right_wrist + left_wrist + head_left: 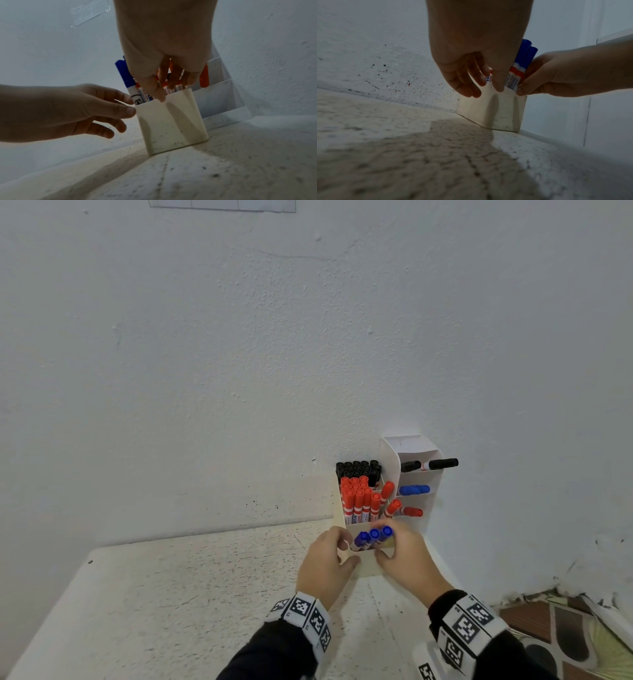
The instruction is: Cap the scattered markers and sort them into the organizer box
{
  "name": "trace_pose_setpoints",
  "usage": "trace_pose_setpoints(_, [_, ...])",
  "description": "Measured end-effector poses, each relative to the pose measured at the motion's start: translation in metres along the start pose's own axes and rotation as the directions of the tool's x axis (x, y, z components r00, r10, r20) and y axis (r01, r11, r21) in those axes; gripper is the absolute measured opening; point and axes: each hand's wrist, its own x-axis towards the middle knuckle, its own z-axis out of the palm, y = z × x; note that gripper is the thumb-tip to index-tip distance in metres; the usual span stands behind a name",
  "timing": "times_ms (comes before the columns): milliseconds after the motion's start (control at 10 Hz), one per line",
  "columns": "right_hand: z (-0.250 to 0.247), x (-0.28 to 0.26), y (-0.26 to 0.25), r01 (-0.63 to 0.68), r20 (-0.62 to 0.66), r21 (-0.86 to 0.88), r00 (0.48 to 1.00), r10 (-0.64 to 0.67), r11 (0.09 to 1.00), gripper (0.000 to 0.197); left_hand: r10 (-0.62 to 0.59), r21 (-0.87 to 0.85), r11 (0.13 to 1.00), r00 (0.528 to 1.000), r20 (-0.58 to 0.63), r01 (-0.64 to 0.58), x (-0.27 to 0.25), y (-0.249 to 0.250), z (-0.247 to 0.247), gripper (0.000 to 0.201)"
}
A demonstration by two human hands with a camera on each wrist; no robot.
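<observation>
Settling three blue markers (pixel 374 537) into the front compartment of a cream organizer box (pixel 368 565), a person works with both hands at the desk's (pixel 171 594) far corner, about one o'clock from centre in the head view; the left hand (pixel 325 566) sits at nine o'clock of the box, thumb tip pressed to its front corner and the other fingers (pixel 109 129) loosely spread, gripping nothing; the right hand (pixel 407 559) sits at three o'clock, thumb and forefinger pinching the marker bundle just above the rim.

Doing this step well probably means steadying the box with the left hand while the right lowers the bundle straight down (caps up, barrels parallel) so nothing snags the divider; letting go only once the barrels stand on the bottom should keep them from toppling.

Behind the blue ones stand red-capped markers (pixel 359 498), then black-capped markers (pixel 358 469) at twelve o'clock; a white tiered rack (pixel 416 450) beside the box holds a few more of each colour lying down; no loose markers show on the desk.

The box looks like smooth, matte plastic with rounded corners, lightly scuffed; the markers are slim white cylinders with ribbed caps; the desk is pale speckled stone, finely cracked; the wall (pixel 239 337) is rough white plaster.
</observation>
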Motion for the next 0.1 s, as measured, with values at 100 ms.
trace_pose_setpoints(100, [0.0065,-0.0052,0.0022,-0.085,-0.122,-0.050,0.989,0.078,0.995,0.038,-0.070,-0.001,0.998,0.998,0.000,0.070,0.0002,-0.0073,-0.0002,0.028])
